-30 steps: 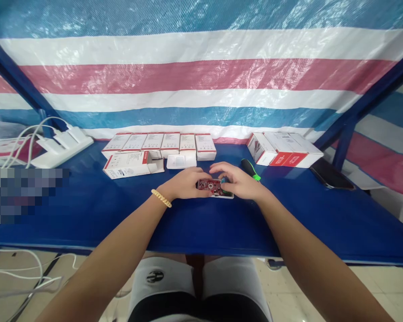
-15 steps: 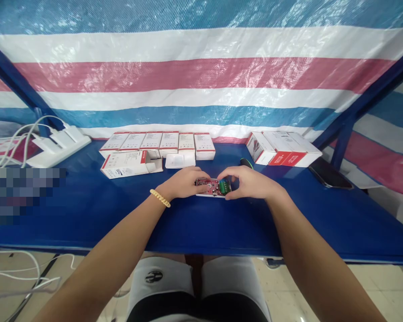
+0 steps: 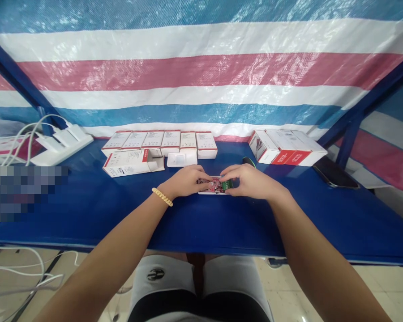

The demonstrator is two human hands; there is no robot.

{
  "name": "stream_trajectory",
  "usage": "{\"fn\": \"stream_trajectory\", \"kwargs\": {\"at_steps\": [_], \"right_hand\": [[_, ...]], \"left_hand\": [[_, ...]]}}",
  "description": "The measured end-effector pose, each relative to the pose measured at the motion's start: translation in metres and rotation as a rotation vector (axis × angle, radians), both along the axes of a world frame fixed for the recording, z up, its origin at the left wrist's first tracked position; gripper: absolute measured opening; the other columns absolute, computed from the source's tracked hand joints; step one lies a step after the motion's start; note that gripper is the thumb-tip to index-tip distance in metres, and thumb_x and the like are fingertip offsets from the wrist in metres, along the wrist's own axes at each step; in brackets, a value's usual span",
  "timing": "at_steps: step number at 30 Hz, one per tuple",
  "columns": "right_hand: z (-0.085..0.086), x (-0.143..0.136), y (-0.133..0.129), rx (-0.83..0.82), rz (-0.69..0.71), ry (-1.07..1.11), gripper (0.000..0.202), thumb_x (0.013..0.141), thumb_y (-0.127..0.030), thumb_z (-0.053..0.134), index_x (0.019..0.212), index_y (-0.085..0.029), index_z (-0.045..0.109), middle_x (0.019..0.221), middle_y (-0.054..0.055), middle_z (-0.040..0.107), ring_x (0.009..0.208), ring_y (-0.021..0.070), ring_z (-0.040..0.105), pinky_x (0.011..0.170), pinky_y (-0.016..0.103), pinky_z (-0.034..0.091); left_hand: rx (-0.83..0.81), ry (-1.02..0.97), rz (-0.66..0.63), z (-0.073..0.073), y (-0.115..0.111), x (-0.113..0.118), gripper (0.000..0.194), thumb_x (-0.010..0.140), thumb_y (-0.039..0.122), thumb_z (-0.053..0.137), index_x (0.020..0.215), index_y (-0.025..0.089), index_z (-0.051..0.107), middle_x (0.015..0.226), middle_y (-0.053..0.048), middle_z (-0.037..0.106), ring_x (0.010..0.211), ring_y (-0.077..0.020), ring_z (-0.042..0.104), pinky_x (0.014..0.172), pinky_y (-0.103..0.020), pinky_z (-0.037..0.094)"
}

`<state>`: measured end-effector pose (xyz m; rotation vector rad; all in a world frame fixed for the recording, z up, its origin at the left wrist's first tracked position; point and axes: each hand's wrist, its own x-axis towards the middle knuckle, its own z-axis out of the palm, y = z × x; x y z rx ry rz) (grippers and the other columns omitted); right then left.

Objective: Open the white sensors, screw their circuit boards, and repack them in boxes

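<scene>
A red circuit board lies in a shallow white case on the blue table in front of me. My left hand grips its left end, thumb over the board and fingers along the far edge. At the right end sits a green part, too small to name surely. My right hand pinches that end, index finger at the far side and thumb at the near side. A white plastic cover lies just beyond my left hand.
Several small white-and-red boxes stand in a row at the back, with an opened box before them. Larger boxes stand back right, near a black phone and a dark green-edged object. A power strip lies left.
The fingers of my right hand have closed in on the board's right end, and the green part looks lower. My left hand keeps its hold. The whole view has shifted slightly.
</scene>
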<state>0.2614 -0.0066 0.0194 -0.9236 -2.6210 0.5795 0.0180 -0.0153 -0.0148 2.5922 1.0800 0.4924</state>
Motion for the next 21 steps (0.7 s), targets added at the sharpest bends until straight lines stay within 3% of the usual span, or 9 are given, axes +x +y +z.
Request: {"fn": "stream_trajectory", "kwargs": {"at_steps": [8, 12, 14, 18, 21], "right_hand": [[-0.007, 0.003, 0.006, -0.121, -0.010, -0.028, 0.028, 0.079, -0.027, 0.068, 0.104, -0.031, 0.079, 0.127, 0.002, 0.070, 0.116, 0.0283, 0.063, 0.103, 0.045, 0.049], [-0.014, 0.003, 0.010, -0.252, -0.094, 0.049, 0.044, 0.084, -0.027, 0.061, 0.128, -0.024, 0.067, 0.133, 0.007, 0.067, 0.123, 0.0266, 0.061, 0.105, 0.043, 0.049], [-0.019, 0.003, 0.013, -0.283, -0.166, 0.114, 0.047, 0.085, -0.028, 0.060, 0.131, -0.020, 0.064, 0.128, 0.010, 0.069, 0.116, 0.0254, 0.066, 0.099, 0.040, 0.053], [-0.022, 0.002, 0.017, -0.256, -0.246, 0.184, 0.028, 0.085, -0.035, 0.060, 0.105, -0.018, 0.073, 0.099, 0.007, 0.077, 0.091, 0.0228, 0.071, 0.083, 0.038, 0.057], [-0.020, 0.000, 0.017, -0.370, -0.276, 0.214, 0.033, 0.087, -0.036, 0.058, 0.110, -0.016, 0.069, 0.093, 0.008, 0.076, 0.078, 0.0195, 0.070, 0.073, 0.034, 0.056]], "left_hand": [[0.001, -0.024, 0.005, 0.000, 0.000, 0.002, 0.033, 0.096, 0.042, 0.053, 0.115, 0.023, 0.072, 0.098, -0.008, 0.066, 0.091, -0.0206, 0.060, 0.083, -0.034, 0.045], [-0.005, -0.036, 0.026, 0.000, 0.000, 0.002, 0.031, 0.095, 0.041, 0.055, 0.114, 0.021, 0.070, 0.101, -0.009, 0.067, 0.095, -0.0225, 0.060, 0.085, -0.035, 0.046], [-0.001, -0.036, 0.048, 0.001, 0.000, 0.000, 0.030, 0.094, 0.040, 0.057, 0.114, 0.021, 0.068, 0.102, -0.009, 0.066, 0.095, -0.0231, 0.060, 0.086, -0.036, 0.047], [0.013, -0.067, 0.106, 0.002, -0.001, -0.002, 0.033, 0.090, 0.033, 0.061, 0.120, 0.019, 0.063, 0.109, -0.009, 0.061, 0.097, -0.0228, 0.060, 0.088, -0.037, 0.049], [0.004, -0.098, 0.115, 0.004, -0.001, -0.003, 0.034, 0.089, 0.030, 0.061, 0.121, 0.017, 0.062, 0.111, -0.009, 0.057, 0.098, -0.0220, 0.059, 0.091, -0.038, 0.050]]}}
